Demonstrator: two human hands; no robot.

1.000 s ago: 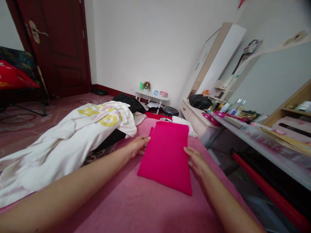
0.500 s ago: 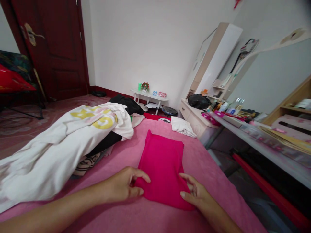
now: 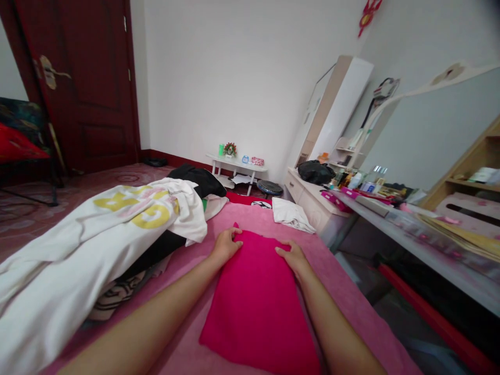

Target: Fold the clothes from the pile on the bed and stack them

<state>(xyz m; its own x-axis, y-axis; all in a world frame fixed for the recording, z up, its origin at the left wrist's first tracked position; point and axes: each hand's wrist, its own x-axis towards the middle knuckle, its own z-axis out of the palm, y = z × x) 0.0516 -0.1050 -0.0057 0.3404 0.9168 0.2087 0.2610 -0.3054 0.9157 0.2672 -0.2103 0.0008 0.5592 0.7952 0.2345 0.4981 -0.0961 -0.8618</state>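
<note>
The pink cloth lies folded into a flat oblong on the bed, lengthwise between the forearms. The left hand and right hand rest palm-down on its far corners. Each grip is slack, with fingers laid out and clasping nothing. The cloth looks soft, light and limp, with a matte, knit-like face. It would likely sag unless taken by an edge or two corners. A white garment lies heaped just beside it.

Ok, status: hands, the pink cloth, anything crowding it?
Left hand on far left corner of folded pink cloth, grip unclear. Right hand flat on far right corner. White garment pile close on the left.
</note>
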